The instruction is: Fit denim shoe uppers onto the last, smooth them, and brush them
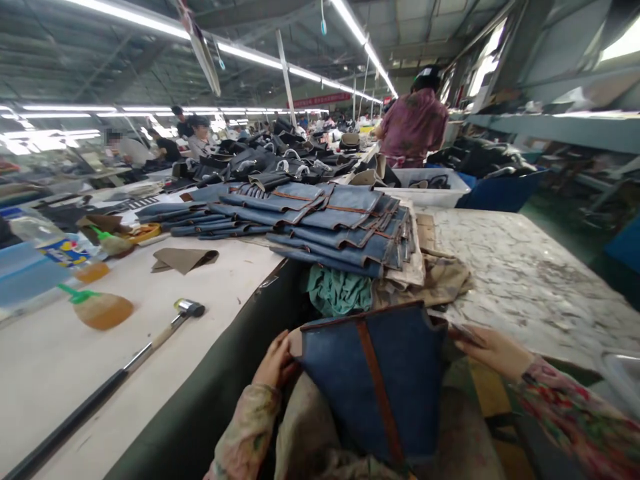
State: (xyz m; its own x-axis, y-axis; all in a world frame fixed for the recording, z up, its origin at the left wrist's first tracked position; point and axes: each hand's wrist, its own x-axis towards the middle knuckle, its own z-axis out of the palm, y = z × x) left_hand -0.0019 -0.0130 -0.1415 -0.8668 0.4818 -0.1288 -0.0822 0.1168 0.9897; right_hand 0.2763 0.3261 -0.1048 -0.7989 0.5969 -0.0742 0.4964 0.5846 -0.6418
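A blue leather-like bag panel (340, 373) with a brown strap down its middle and brown trim on its top edge lies over my lap, tilted towards me. At its upper left corner, my left hand (275, 360) is closed on the edge by a small beige patch. My right hand (493, 350) is closed at the upper right edge, its fingertips partly hidden; a thin dark thing by these fingers is too blurred to name. Just beyond the panel, a stack of similar blue panels (340, 220) rests on the bench, above a crumpled green cloth (340, 290).
On the left worktop (210, 287) lie a long-handled hammer (187, 308), a glue bottle with a green nozzle (103, 310) and a folded brown piece (185, 260). A white bin (430, 187) stands behind the marked right table (540, 280). A co-worker (415, 123) stands further back.
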